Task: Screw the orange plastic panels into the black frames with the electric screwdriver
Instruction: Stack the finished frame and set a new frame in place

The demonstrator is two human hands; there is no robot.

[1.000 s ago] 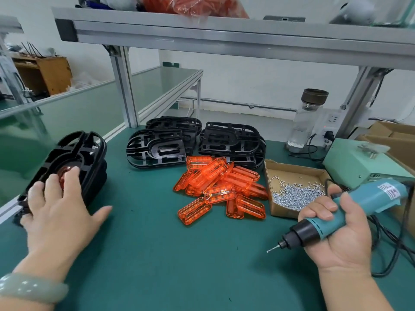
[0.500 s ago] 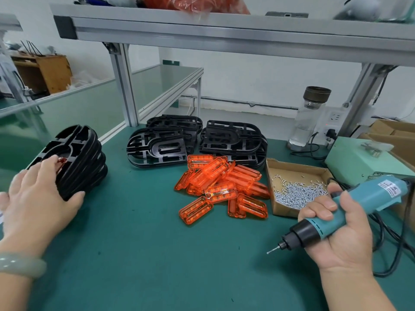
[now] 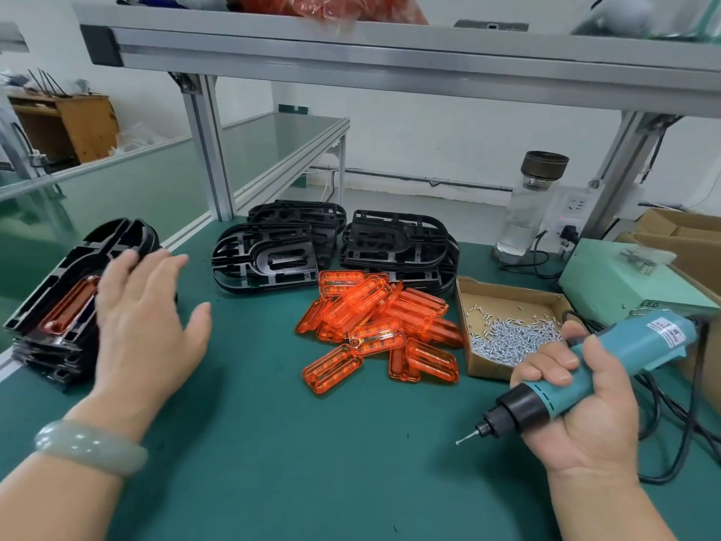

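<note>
Broadly, the green worktop [image 3: 273, 462] lies bare at the front between the hands. At its left edge sits one stack of black frames [image 3: 117, 236], the top one carrying an orange panel [image 3: 70, 306]. More frames [image 3: 265, 259] are stacked at the back. The pale green power box [image 3: 608, 283] at the right reads "LED". A loose pile of orange panels [image 3: 374, 322], roughly a dozen, lies mid-worktop, beside one cardboard box [image 3: 487, 367] of screws. The right hand [image 3: 585, 415] grips the screwdriver [image 3: 624, 353]; its label is unreadable. The left hand [image 3: 144, 322], fingers spread, is over the left stack; contact unclear.
</note>
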